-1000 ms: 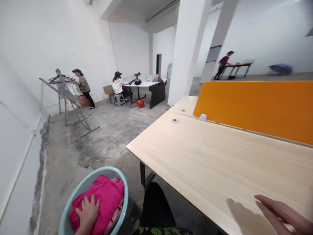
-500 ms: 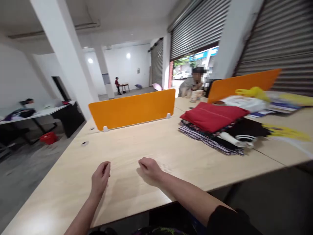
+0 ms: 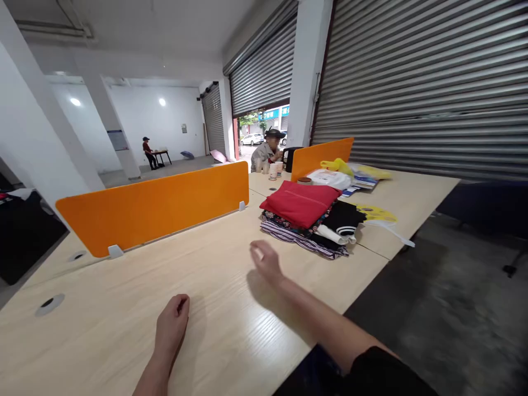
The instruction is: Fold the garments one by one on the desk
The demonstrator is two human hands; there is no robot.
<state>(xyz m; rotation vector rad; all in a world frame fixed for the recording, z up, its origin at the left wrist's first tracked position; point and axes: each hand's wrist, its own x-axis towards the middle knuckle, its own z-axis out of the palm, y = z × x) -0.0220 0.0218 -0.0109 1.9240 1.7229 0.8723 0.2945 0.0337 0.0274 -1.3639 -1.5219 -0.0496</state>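
My left hand (image 3: pixel 171 323) rests on the light wooden table (image 3: pixel 223 297) with its fingers curled into a loose fist and nothing showing in it. Raised a little above the tabletop, my right hand (image 3: pixel 267 263) casts a shadow below; its fingers are bent, with a small gap between thumb and forefinger, and it holds nothing visible. Just beyond it lies a pile of folded clothes, apart from the hand: a red garment (image 3: pixel 303 201) on top, a floral one under it, a striped one (image 3: pixel 284 234) at the bottom. A black garment (image 3: pixel 344 215) and a white roll with black stripes (image 3: pixel 336 235) lie at its right side.
Orange dividers (image 3: pixel 165 206) stand along the table. Behind the pile are a white plastic bag (image 3: pixel 330 179), a yellow bag (image 3: pixel 338 166) and a yellow fan-like item (image 3: pixel 377 213). Paper cups (image 3: pixel 273 171) stand near a seated person (image 3: pixel 264 154). Another person (image 3: pixel 149 153) stands far back.
My view has turned to the right. My right hand has lifted and moved toward the clothes pile, its thumb and forefinger parting. My left hand stays curled on the table.
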